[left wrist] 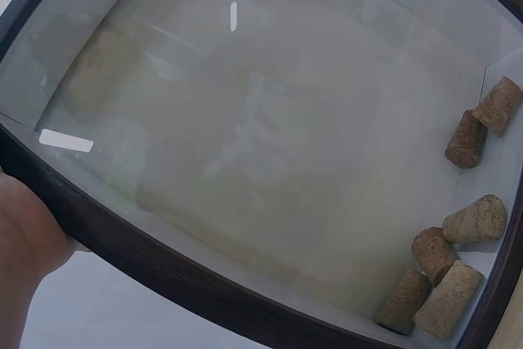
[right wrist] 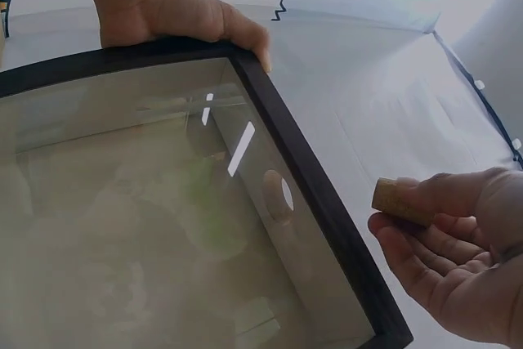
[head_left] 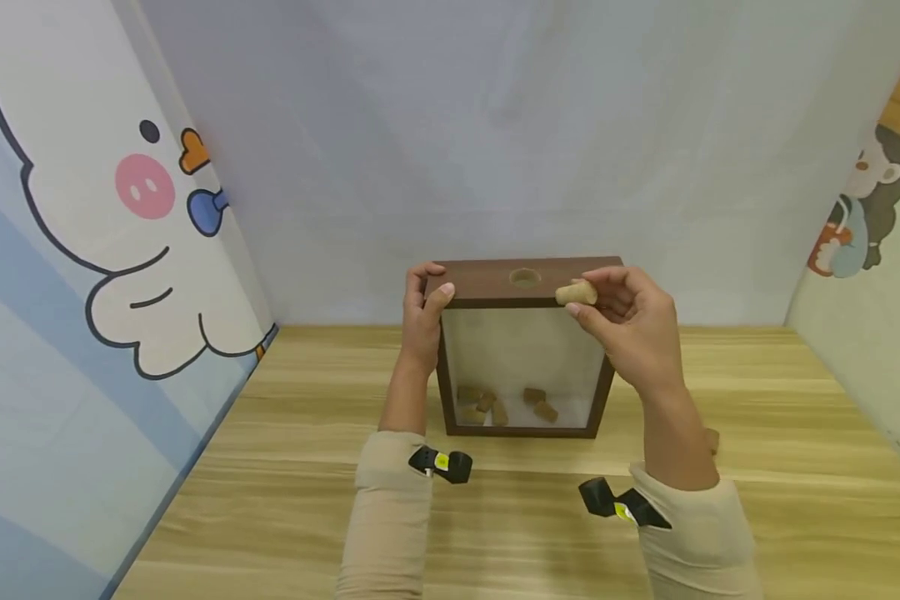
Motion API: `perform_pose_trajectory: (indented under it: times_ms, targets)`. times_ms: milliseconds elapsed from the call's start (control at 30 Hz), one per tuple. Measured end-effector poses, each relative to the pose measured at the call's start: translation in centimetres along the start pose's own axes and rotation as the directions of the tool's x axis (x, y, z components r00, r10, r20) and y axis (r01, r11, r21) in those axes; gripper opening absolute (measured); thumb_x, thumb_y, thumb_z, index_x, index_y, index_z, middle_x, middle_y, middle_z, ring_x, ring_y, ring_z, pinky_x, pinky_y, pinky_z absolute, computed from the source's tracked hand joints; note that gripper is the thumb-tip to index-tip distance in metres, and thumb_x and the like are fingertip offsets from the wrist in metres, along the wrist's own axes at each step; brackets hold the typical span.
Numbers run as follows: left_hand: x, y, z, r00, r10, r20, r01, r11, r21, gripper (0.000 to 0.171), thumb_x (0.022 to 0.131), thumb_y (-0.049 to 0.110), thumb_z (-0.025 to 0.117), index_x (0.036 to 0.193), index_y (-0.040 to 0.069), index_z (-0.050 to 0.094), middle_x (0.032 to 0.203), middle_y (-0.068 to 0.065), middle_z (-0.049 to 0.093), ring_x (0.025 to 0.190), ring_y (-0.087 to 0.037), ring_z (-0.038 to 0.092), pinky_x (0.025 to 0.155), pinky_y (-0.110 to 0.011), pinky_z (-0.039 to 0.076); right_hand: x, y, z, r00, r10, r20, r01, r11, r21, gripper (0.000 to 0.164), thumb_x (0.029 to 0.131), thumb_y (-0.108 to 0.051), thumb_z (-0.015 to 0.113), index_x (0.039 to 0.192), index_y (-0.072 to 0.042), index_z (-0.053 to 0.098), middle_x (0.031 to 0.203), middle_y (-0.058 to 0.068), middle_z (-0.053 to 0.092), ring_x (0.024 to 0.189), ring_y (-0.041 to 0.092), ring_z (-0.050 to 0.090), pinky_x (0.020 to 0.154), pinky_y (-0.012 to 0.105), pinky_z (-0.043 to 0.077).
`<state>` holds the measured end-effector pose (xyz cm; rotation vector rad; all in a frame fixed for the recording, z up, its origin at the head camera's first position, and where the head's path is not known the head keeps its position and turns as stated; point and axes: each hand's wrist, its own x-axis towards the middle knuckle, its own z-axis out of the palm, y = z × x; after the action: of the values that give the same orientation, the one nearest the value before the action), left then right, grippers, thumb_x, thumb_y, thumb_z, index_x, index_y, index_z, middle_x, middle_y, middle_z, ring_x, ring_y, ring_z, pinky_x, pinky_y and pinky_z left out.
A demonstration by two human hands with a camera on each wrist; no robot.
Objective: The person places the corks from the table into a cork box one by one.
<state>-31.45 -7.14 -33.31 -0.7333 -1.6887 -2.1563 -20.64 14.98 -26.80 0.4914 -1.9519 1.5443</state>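
A dark brown wooden frame box (head_left: 480, 279) with a clear front stands upright on the table. Its top has a round hole (head_left: 525, 277). My left hand (head_left: 422, 321) grips the box's upper left corner, thumb on the top edge. Between thumb and fingers, my right hand (head_left: 641, 325) pinches a tapered cork (head_left: 576, 293), held just above the top's front edge, right of the hole. The right wrist view also shows this cork (right wrist: 400, 202) apart from the box. Several corks (left wrist: 449, 300) lie at the bottom inside the box, seen through the glass in the left wrist view.
Another cork (head_left: 712, 440) lies on the wood-grain table (head_left: 307, 500), partly hidden behind the right forearm. A pale curtain (head_left: 495, 125) hangs behind the box. Cartoon-printed panels stand at the left (head_left: 67, 208) and right (head_left: 870, 292).
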Motion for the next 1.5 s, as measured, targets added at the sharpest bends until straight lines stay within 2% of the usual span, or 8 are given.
perform_pose_trajectory:
  times_ms: [233, 467, 733, 867, 1133, 1300, 1400, 1500]
  targets:
    - [-0.3, 0.4, -0.4, 1.0, -0.016, -0.001, 0.016, 1.0, -0.01, 0.034, 0.082, 0.026, 0.05, 0.112, 0.012, 0.041, 0.13, -0.006, 0.031, 0.116, -0.018, 0.027, 0.092, -0.037, 0.023, 2.3, 0.2, 1.7, 0.999, 0.001, 0.051, 0.007, 0.989, -0.146, 0.031, 0.079, 0.001, 0.071, 0.106, 0.009, 0.06, 0.097, 0.018, 0.064, 0.084, 0.017, 0.062, 0.072, 0.021, 0.048]
    - [-0.4, 0.5, -0.5, 1.0, -0.001, 0.006, 0.001, 1.0, -0.019, 0.032, 0.082, 0.026, 0.05, 0.11, 0.013, 0.041, 0.122, -0.003, 0.035, 0.109, -0.017, 0.031, 0.089, -0.034, 0.025, 3.7, -0.4, 2.4, 0.992, 0.062, 0.11, -0.018, 0.933, -0.359, 0.032, 0.08, -0.005, 0.071, 0.11, 0.003, 0.063, 0.097, 0.018, 0.066, 0.08, 0.029, 0.064, 0.069, 0.036, 0.05]
    - [-0.7, 0.5, -0.5, 1.0, -0.02, 0.015, 0.02, 1.0, -0.02, 0.033, 0.082, 0.027, 0.05, 0.111, 0.013, 0.041, 0.128, -0.014, 0.031, 0.11, -0.019, 0.03, 0.089, -0.036, 0.024, 4.4, -0.7, 2.8, 0.981, 0.134, 0.14, -0.06, 0.897, -0.437, 0.036, 0.08, -0.009, 0.072, 0.113, 0.001, 0.063, 0.098, 0.018, 0.066, 0.082, 0.031, 0.065, 0.07, 0.04, 0.05]
    - [-0.8, 0.7, -0.5, 0.999, -0.034, 0.018, 0.034, 0.999, -0.024, 0.031, 0.083, 0.022, 0.048, 0.111, 0.01, 0.04, 0.13, -0.014, 0.03, 0.111, -0.019, 0.028, 0.089, -0.036, 0.024, 3.4, -1.0, 2.4, 0.984, 0.125, 0.128, -0.069, 0.924, -0.376, 0.039, 0.081, -0.011, 0.072, 0.117, -0.001, 0.061, 0.099, 0.016, 0.066, 0.084, 0.028, 0.065, 0.072, 0.036, 0.05]
    - [-0.6, 1.2, -0.5, 0.999, -0.027, 0.023, 0.028, 0.999, -0.032, 0.031, 0.083, 0.017, 0.047, 0.111, 0.006, 0.04, 0.128, -0.014, 0.03, 0.111, -0.018, 0.029, 0.089, -0.035, 0.025, -1.1, -1.0, 0.4, 0.999, 0.017, 0.046, -0.012, 0.994, -0.105, 0.031, 0.081, 0.0, 0.068, 0.112, 0.004, 0.062, 0.095, 0.015, 0.065, 0.08, 0.012, 0.062, 0.066, 0.021, 0.048]
    - [-0.6, 0.9, -0.4, 1.0, -0.014, 0.018, 0.014, 1.0, -0.027, 0.032, 0.083, 0.024, 0.05, 0.111, 0.012, 0.041, 0.128, -0.01, 0.032, 0.113, -0.017, 0.029, 0.09, -0.035, 0.025, -3.3, -0.2, -1.6, 0.999, 0.019, 0.027, -0.018, 0.999, -0.042, 0.029, 0.08, 0.008, 0.066, 0.109, 0.006, 0.062, 0.092, 0.009, 0.066, 0.081, 0.01, 0.062, 0.065, 0.02, 0.048]
    - [-0.6, 0.9, -0.4, 1.0, -0.008, 0.012, 0.008, 1.0, -0.018, 0.033, 0.081, 0.028, 0.051, 0.11, 0.014, 0.042, 0.127, -0.007, 0.033, 0.113, -0.017, 0.03, 0.09, -0.036, 0.025, -4.3, 0.6, -3.0, 0.999, 0.049, 0.02, -0.051, 0.996, 0.074, 0.03, 0.08, 0.011, 0.064, 0.109, 0.006, 0.062, 0.092, 0.005, 0.067, 0.082, 0.011, 0.064, 0.067, 0.02, 0.049]
    - [-0.7, 0.9, -0.3, 1.0, -0.007, 0.006, 0.007, 1.0, -0.018, 0.032, 0.081, 0.028, 0.052, 0.109, 0.016, 0.043, 0.126, -0.006, 0.034, 0.113, -0.017, 0.03, 0.09, -0.036, 0.025, -5.5, 1.3, -4.1, 0.992, 0.125, -0.019, -0.119, 0.973, 0.198, 0.03, 0.079, 0.015, 0.063, 0.108, 0.008, 0.061, 0.091, 0.007, 0.067, 0.082, 0.013, 0.065, 0.071, 0.021, 0.049]
